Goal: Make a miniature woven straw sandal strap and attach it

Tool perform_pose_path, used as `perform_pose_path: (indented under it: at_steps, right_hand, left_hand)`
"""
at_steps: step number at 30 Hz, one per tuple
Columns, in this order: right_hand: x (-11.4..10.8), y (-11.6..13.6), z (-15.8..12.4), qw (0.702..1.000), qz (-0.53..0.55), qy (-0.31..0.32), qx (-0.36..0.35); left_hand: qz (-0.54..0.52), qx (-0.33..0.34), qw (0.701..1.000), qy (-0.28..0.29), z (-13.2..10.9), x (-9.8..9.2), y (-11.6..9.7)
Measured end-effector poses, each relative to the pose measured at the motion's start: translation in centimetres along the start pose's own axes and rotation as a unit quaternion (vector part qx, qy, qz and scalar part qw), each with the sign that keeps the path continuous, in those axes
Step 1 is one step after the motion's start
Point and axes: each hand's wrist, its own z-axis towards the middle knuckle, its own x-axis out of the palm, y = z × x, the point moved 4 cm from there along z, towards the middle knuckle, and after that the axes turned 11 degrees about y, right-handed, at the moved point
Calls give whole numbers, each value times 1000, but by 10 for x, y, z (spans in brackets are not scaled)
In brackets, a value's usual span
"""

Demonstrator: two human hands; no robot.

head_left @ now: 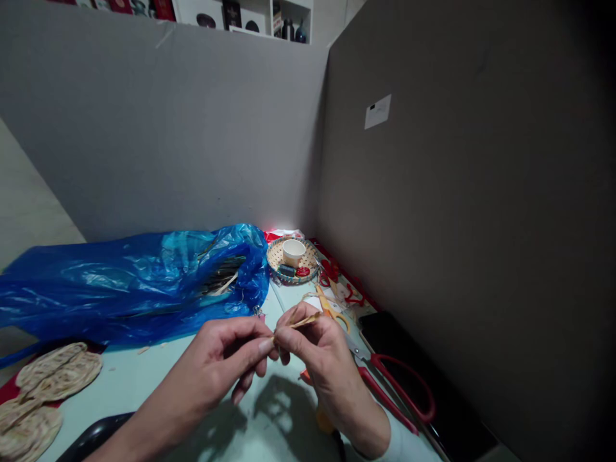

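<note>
My left hand [230, 358] and my right hand [323, 362] meet above the table, fingertips almost touching. Both pinch a thin tan strip of dried plant fibre [305, 320], which looks like straw or husk. Its loose end sticks out over my right fingers, and the part between the fingertips is mostly hidden. Red-handled scissors [403, 391] lie just right of my right hand. Beyond it are yellow-handled scissors [327, 301], partly covered by my fingers.
A blue plastic bag [120, 282] of dried stalks [222, 277] fills the back left. Braided fibre pieces [58, 372] lie at left. A woven tray [275, 256] holds a white bowl [293, 251]. A black flat object [433, 391] runs along the right partition [433, 192].
</note>
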Motion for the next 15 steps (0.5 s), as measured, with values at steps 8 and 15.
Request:
perform_pose_path:
  at_steps: [8, 15]
  right_hand:
    - [-1, -8, 2, 999, 35, -1, -23]
    - [-6, -15, 2, 998, 52, -6, -18]
  left_hand:
    - [67, 41, 995, -54, -1, 1, 4]
    - [-26, 26, 999, -37, 8, 1, 15]
